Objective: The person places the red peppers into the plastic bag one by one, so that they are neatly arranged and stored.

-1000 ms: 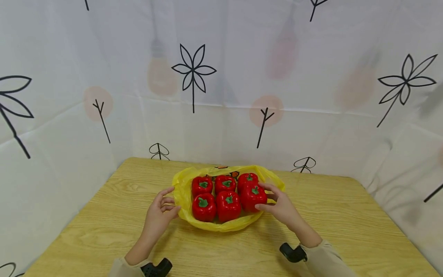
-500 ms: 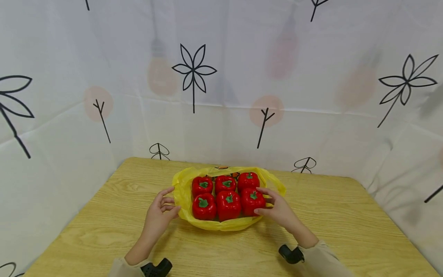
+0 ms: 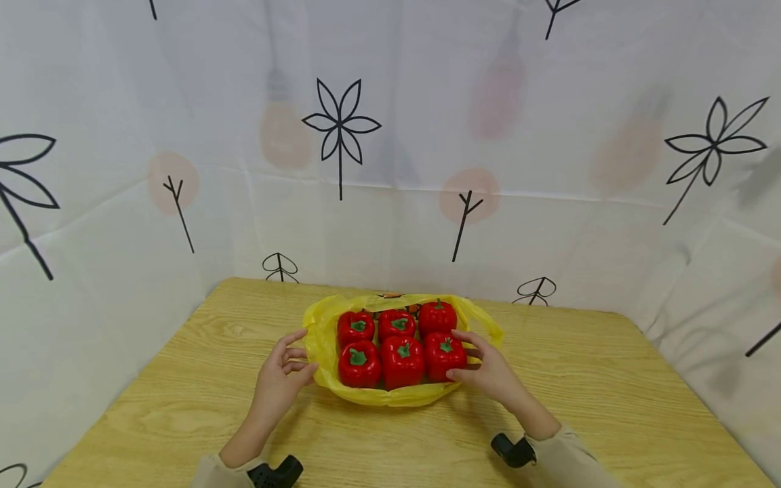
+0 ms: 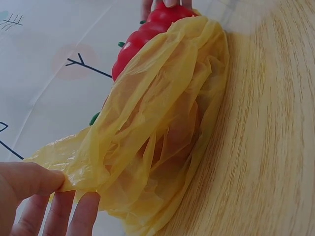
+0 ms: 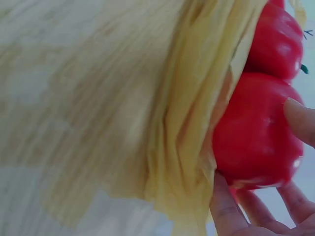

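A yellow plastic bag (image 3: pixel 326 366) lies spread open on the wooden table, its rim rolled around several red bell peppers with green stems. They stand in two rows of three. My left hand (image 3: pixel 282 373) pinches the bag's left edge between thumb and fingers, clearer in the left wrist view, where the bag (image 4: pixel 147 142) bulges over the peppers. My right hand (image 3: pixel 491 369) grips the front right bell pepper (image 3: pixel 442 356), thumb in front and fingers round its far side. Directly behind it sits the back right bell pepper (image 3: pixel 437 317).
The wooden table (image 3: pixel 579 379) extends on both sides of the bag. A white curtain (image 3: pixel 390 224) printed with plants hangs behind and beside it. Both wrists wear black camera mounts; the right mount (image 3: pixel 512 450) is close to the tabletop.
My right hand has lowered the front right bell pepper and shifted it slightly left, into line with the front row. The pepper behind now shows apart from it. My left hand has stayed still.
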A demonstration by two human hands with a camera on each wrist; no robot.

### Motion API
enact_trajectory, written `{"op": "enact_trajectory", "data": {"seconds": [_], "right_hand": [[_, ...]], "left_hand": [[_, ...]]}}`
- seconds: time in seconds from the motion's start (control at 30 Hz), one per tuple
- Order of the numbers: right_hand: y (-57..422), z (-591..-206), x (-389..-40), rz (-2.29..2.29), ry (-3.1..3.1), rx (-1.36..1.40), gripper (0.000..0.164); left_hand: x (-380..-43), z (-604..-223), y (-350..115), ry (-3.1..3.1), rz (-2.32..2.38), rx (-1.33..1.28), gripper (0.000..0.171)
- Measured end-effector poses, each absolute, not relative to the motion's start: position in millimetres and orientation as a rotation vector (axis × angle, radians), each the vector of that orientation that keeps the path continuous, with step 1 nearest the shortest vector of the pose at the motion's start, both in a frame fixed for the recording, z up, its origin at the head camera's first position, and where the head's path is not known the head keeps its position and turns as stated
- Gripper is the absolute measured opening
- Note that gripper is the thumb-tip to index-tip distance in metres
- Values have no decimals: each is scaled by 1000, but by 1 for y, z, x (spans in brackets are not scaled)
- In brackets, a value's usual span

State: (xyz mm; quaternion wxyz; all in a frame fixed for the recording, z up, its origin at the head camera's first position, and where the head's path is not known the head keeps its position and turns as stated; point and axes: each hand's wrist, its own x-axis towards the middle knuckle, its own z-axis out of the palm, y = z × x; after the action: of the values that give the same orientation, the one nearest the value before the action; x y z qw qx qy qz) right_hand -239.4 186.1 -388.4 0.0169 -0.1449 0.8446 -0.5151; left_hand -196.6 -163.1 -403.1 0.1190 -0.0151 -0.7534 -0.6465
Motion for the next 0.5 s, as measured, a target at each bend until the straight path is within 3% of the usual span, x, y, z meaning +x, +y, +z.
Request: {"op": "enact_trajectory", "data": {"seconds": [0.5], "right_hand": [[198,-361,-229,-1682,2670,-539,65]], "left_hand": [[-196,-402,-163,-2225,-1921,-1,58]]}}
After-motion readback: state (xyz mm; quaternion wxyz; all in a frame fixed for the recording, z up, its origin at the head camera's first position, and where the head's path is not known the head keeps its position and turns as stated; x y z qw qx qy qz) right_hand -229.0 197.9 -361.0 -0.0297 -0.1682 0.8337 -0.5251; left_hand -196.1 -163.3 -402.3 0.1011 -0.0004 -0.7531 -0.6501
